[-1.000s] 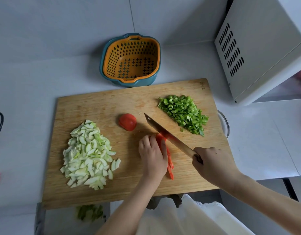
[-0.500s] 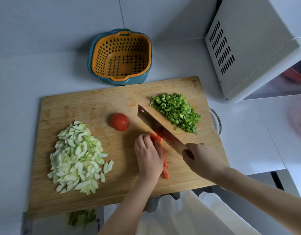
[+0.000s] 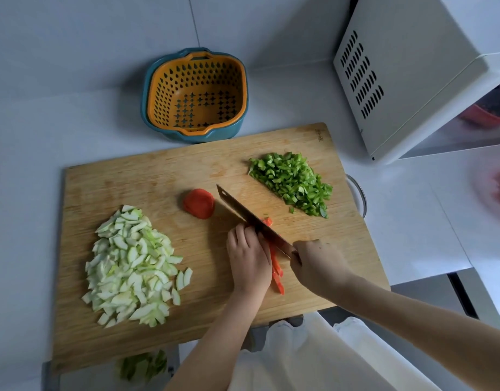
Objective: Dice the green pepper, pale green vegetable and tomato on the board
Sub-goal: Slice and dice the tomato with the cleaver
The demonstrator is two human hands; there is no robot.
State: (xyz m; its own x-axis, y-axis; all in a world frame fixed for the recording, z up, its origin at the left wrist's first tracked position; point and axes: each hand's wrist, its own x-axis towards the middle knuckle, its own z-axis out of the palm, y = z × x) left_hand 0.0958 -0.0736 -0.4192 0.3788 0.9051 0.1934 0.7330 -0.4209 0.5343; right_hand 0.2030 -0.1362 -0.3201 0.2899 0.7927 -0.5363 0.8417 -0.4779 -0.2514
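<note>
Your right hand [image 3: 316, 266] grips the cleaver [image 3: 250, 220], its blade across the tomato strips [image 3: 276, 270] that your left hand [image 3: 248, 261] pins with curled fingers to the board [image 3: 130, 187], the tomato half [image 3: 199, 207] just beyond its knuckles.

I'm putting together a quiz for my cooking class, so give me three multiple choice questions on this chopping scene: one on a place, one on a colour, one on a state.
1. Where on the board does the diced green pepper lie? A far right; B near left; C centre.
2. What colour is the strainer basket's insert? A orange; B red; C white.
3. What is the right hand doing? A lying flat; B gripping the knife; C holding a spoon.
Answers: 1 A, the green heap sits by the far right corner. 2 A, the perforated insert is orange. 3 B, its fingers wrap the handle while the left hand holds the tomato strips.
</note>
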